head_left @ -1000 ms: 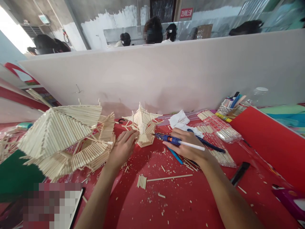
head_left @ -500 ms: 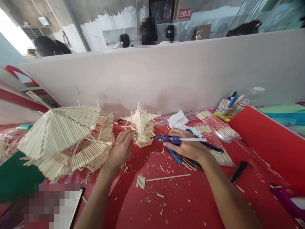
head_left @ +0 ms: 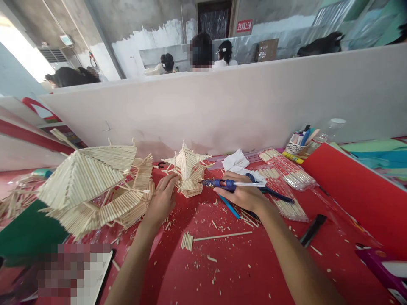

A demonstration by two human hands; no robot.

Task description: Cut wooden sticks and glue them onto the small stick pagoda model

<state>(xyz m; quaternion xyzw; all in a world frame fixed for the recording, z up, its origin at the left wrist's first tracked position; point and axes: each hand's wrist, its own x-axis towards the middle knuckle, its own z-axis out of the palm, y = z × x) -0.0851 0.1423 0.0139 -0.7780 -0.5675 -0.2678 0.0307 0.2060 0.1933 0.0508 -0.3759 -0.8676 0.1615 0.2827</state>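
Note:
My right hand is wrapped round a blue hot glue gun, with a clear glue stick jutting from its rear. The nozzle meets the right side of a small pavilion model built of thin wooden sticks. At that model's left edge are the closely bent fingers of my left hand, gripping it; the thumb is mostly hidden. A larger stick pavilion with a broad sloping roof stands left of my left hand. In front of both hands lie a short row of cut sticks and one long stick.
Bagged sticks, white tissue and a cup of pens are at the right rear. A black-handled tool lies nearer. A pale partition runs behind. Wood crumbs litter the red table. People sit beyond.
The camera view has tilted up slightly. Both hands keep nearly the same place at the small pavilion, with the glue gun's nozzle still at its right side.

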